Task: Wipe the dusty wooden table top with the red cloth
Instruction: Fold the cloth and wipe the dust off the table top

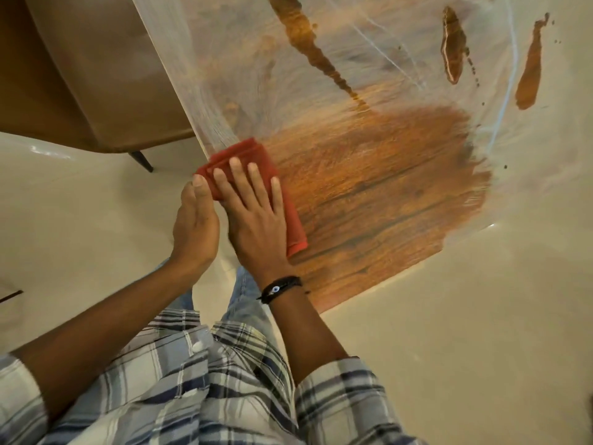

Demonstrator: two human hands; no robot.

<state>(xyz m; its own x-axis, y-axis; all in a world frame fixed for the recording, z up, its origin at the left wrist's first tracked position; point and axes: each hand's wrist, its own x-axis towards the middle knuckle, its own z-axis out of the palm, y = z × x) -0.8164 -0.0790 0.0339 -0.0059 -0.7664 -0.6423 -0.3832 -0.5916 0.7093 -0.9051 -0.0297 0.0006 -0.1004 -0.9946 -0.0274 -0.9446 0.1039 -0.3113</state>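
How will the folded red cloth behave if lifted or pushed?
Probably floppy: the red cloth lies in folded layers, so lifting may unfold it. Under the flat right hand it likely slides readily; the table top beside it looks wiped.

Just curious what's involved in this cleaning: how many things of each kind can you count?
Hands: 2 (left hand, right hand)
Red cloth: 1
Wooden table: 1
Wristband: 1
Brown seat: 1
Total: 6
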